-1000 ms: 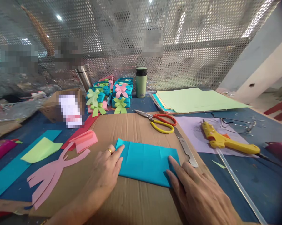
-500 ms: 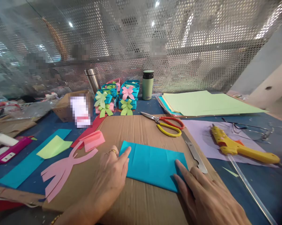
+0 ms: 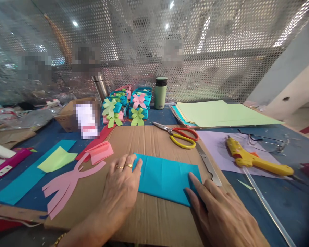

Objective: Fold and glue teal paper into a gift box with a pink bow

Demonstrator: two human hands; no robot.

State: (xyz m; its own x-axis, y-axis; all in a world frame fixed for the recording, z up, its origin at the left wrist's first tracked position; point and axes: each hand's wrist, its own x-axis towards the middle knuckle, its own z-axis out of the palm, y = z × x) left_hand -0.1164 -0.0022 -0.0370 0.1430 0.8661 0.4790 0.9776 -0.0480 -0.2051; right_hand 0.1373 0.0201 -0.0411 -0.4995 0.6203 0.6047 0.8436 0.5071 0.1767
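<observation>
Blue paper [image 3: 164, 178] is lying on cardboard [image 3: 149, 218], its creases showing, nothing attached yet; my left hand [image 3: 123, 183] is covering its left edge, grip not showing; my right hand [image 3: 220, 209] is resting spread on its right end.

The right hand [image 3: 225, 212] is cut off — below.

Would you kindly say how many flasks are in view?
2: a steel flask left of the paper crafts, a green flask right of them; others may be hidden.
</observation>
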